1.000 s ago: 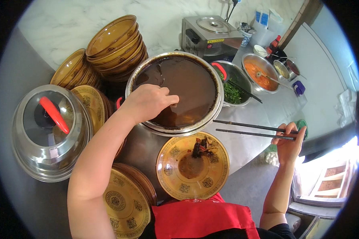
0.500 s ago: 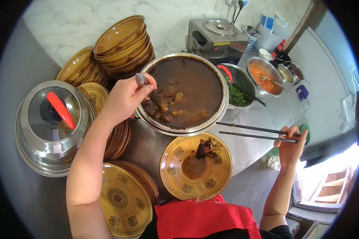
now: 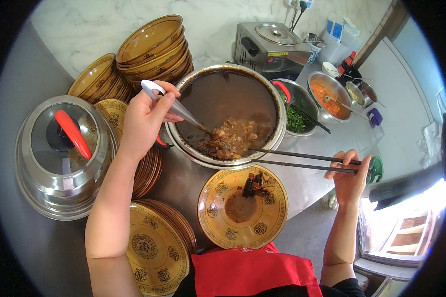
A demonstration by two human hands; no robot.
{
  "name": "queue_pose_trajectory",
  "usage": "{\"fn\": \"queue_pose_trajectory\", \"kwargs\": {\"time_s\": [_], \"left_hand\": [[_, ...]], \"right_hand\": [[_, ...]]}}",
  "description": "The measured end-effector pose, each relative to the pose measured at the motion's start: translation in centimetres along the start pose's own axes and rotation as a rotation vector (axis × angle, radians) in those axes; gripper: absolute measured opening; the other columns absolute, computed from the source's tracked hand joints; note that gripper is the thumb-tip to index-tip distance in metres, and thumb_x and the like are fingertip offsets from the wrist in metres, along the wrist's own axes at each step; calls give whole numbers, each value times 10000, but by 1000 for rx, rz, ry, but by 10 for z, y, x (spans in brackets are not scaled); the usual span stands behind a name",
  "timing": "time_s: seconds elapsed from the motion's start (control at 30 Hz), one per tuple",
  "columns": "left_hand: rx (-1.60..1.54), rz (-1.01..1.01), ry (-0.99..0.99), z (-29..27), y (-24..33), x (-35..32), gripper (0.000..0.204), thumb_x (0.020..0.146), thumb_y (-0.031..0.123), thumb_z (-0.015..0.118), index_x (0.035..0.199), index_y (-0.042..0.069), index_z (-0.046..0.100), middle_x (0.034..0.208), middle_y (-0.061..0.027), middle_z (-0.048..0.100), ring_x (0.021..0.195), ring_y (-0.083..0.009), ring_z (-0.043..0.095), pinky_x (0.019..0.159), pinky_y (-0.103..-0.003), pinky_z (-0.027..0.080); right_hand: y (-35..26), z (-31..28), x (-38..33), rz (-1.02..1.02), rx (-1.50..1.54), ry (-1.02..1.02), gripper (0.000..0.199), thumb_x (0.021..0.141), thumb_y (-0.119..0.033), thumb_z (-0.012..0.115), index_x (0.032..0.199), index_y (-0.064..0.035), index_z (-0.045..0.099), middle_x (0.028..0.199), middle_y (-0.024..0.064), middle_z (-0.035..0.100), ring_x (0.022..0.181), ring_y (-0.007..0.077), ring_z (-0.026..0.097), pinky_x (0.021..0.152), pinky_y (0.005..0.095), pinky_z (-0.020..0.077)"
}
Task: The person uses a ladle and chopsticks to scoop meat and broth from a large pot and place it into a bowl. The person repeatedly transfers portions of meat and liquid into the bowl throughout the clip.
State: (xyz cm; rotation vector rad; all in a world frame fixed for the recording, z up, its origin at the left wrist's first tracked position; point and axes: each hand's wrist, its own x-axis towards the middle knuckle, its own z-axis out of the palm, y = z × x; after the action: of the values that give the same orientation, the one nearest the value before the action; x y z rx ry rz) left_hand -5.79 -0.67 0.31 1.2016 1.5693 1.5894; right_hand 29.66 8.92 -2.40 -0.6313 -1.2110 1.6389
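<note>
My left hand [image 3: 151,110] grips the light handle of a ladle [image 3: 183,111], its bowl hidden under chunky meat pieces [image 3: 233,136] at the surface of a brown broth. The broth fills a round steel pot [image 3: 280,133]. In my right hand [image 3: 349,175] is a pair of long dark chopsticks [image 3: 305,156], held slightly apart. Their tips reach over the pot's near right rim, and the upper one is at the edge of the meat. Just below the pot, a yellow-brown patterned dish [image 3: 213,227] holds a little brown liquid and dark scraps.
Stacked brown bowls [image 3: 151,42] stand at the back left. A steel lid with a red handle [image 3: 73,133] lies left of stacked plates [image 3: 158,242]. Right of the pot are a pan of chopped greens [image 3: 296,119] and a bowl of orange-red food [image 3: 327,94]. A steel countertop appliance [image 3: 267,49] sits behind.
The ladle has come up and right, gathering meat at the broth's surface, its handle now more in view. My right hand has moved left, bringing the chopstick tips over the pot.
</note>
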Motion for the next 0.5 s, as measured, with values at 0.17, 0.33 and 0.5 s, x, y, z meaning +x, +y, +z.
{"fn": "queue_pose_trajectory", "kwargs": {"time_s": [0.17, 0.33, 0.5], "left_hand": [[-32, 23, 49, 9, 2, 0, 148, 842, 146, 455, 897, 13, 490, 770, -38, 519, 642, -87, 541, 585, -225, 491], [-9, 44, 53, 14, 6, 2, 132, 837, 130, 458, 882, 12, 495, 784, -39, 514, 647, -79, 526, 579, -225, 490], [-17, 66, 58, 16, 5, 3, 126, 836, 124, 457, 873, 9, 496, 775, -38, 511, 645, -77, 522, 572, -225, 490]], "right_hand": [[11, 24, 5, -20, -28, -18, 530, 857, -480, 183, 744, -17, 416, 786, 153, 486, 599, 255, 557, 539, 335, 491], [13, 38, 10, -72, -143, -130, 489, 868, -435, 219, 750, 2, 402, 797, 165, 479, 588, 279, 566, 584, 349, 489], [17, 39, 10, -133, -246, -86, 460, 874, -405, 249, 745, 11, 399, 782, 162, 471, 597, 272, 570, 598, 355, 490]]}}
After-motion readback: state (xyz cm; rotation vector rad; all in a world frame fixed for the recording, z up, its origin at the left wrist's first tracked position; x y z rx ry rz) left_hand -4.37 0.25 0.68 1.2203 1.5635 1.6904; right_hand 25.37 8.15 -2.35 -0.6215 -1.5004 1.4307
